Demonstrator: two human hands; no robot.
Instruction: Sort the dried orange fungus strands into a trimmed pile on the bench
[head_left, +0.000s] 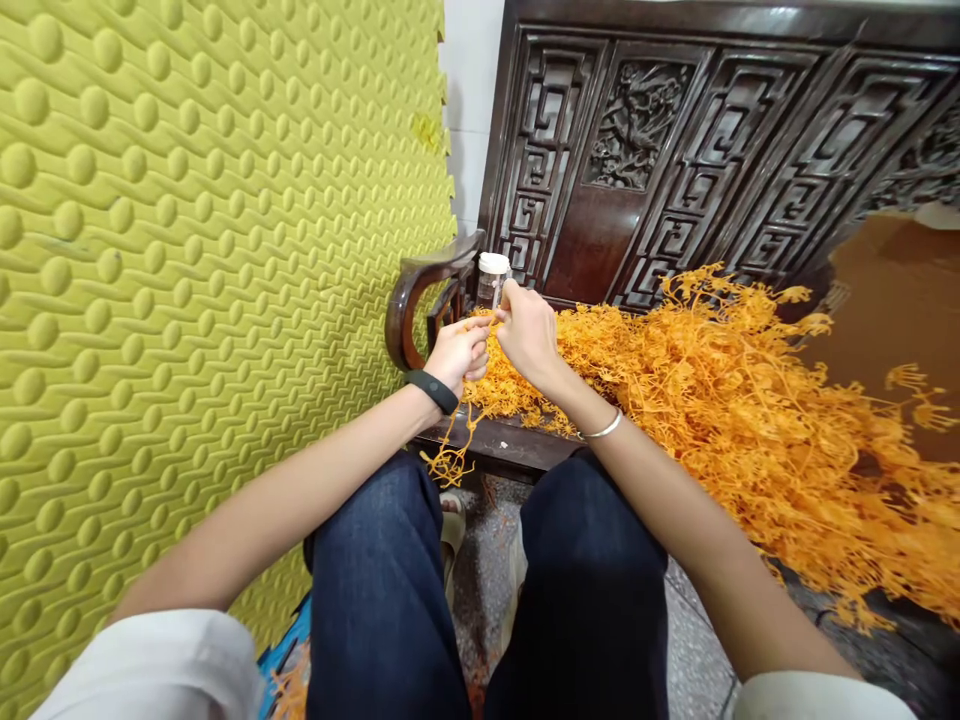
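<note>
My left hand [459, 352] and my right hand [527, 330] are close together over the left end of a dark carved wooden bench [502, 445]. Both are pinched on a thin orange plastic sprig [484, 322] drawn from a big heap of orange plastic branches [750, 400] that covers the bench seat. A strand of it hangs down past the seat edge to a small orange tangle [448, 465]. A black band is on my left wrist, a silver bangle on my right. A small clear jar with a white lid [493, 278] stands just behind my hands.
A yellow-green bumpy foam mat [202, 250] fills the left side like a wall. The bench's carved backrest [675, 140] rises behind the heap. Brown cardboard [892, 300] lies at the right. My knees in dark jeans are below, over a speckled floor [487, 580].
</note>
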